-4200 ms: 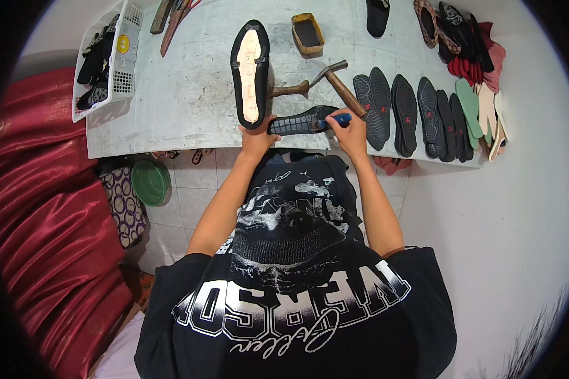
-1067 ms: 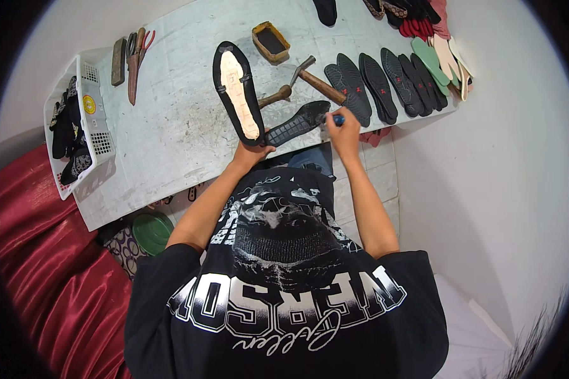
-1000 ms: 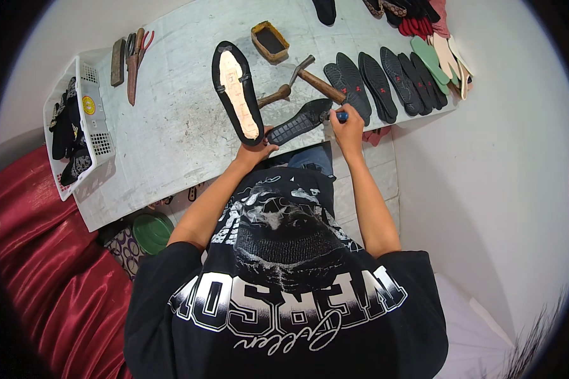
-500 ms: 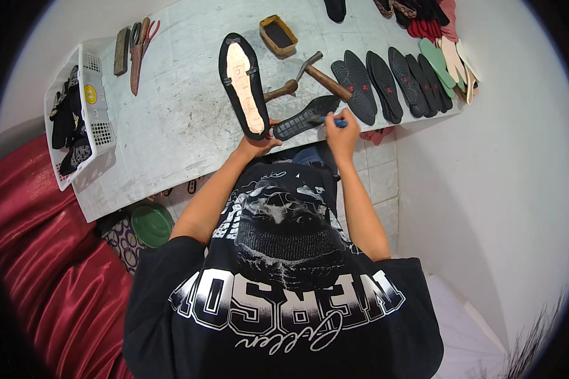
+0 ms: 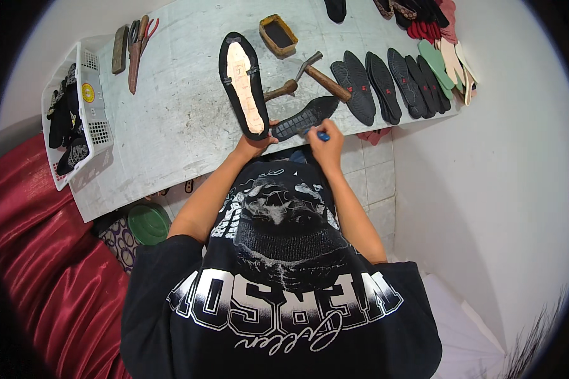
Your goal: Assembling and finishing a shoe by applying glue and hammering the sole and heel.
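My left hand (image 5: pixel 254 146) is closed at the table's near edge, its fingers gripping the heel end of a black shoe sole (image 5: pixel 306 119). The sole lies at a slant with its gridded side up. Just above that hand is an unsoled black shoe (image 5: pixel 246 88), bottom up, its pale inner board showing; its heel hides part of the hand. My right hand (image 5: pixel 326 144) is closed around a short blue-handled tool (image 5: pixel 322 136), held beside the sole's lower edge. The tool's tip is too small to tell whether it is a brush or a pen.
Beyond the sole lie a hammer (image 5: pixel 325 81) and another wooden handle (image 5: pixel 281 91). A yellowish box (image 5: pixel 278 36) of dark stuff stands farther back. Several black soles (image 5: pixel 382 88) line the right side. Scissors (image 5: pixel 134 54) and a white basket (image 5: pixel 98 129) are at left.
My right hand has drawn back toward me and slightly left with the blue-handled tool, off the sole's middle. The left hand, sole and shoe have hardly moved.
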A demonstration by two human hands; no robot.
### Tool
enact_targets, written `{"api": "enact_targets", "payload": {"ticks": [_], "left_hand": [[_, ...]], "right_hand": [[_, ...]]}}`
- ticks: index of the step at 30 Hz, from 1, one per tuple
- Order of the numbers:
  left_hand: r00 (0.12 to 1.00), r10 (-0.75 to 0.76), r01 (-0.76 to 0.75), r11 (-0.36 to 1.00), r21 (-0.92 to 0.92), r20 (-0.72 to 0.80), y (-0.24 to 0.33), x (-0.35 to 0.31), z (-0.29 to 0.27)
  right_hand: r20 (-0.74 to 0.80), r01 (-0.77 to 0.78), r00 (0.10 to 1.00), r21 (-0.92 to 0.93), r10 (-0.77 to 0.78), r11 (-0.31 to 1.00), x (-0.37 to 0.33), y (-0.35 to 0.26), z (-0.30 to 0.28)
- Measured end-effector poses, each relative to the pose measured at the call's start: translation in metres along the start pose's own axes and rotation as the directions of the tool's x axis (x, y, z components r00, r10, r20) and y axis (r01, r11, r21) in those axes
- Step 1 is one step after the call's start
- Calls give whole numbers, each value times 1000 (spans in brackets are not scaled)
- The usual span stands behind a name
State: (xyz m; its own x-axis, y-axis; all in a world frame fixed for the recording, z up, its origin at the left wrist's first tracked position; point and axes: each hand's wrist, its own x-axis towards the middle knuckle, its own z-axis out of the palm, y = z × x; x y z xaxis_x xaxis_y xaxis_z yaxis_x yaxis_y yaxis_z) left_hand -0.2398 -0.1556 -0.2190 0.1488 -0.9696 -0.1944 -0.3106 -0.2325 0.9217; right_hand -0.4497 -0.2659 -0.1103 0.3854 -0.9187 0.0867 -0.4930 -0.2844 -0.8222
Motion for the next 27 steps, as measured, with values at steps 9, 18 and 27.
{"api": "enact_targets", "payload": {"ticks": [9, 18, 27], "left_hand": [[999, -46, 45, 999, 12, 11, 6, -1, -1], [1000, 4, -5, 999, -48, -23, 7, -6, 2], [997, -61, 61, 998, 3, -41, 6, -10, 8]], "right_hand": [[-164, -24, 986, -77, 11, 997, 15, 22, -11], [-93, 26, 995, -40, -30, 999, -15, 16, 16], [-107, -86, 990, 47, 91, 995, 8, 37, -13]]}}
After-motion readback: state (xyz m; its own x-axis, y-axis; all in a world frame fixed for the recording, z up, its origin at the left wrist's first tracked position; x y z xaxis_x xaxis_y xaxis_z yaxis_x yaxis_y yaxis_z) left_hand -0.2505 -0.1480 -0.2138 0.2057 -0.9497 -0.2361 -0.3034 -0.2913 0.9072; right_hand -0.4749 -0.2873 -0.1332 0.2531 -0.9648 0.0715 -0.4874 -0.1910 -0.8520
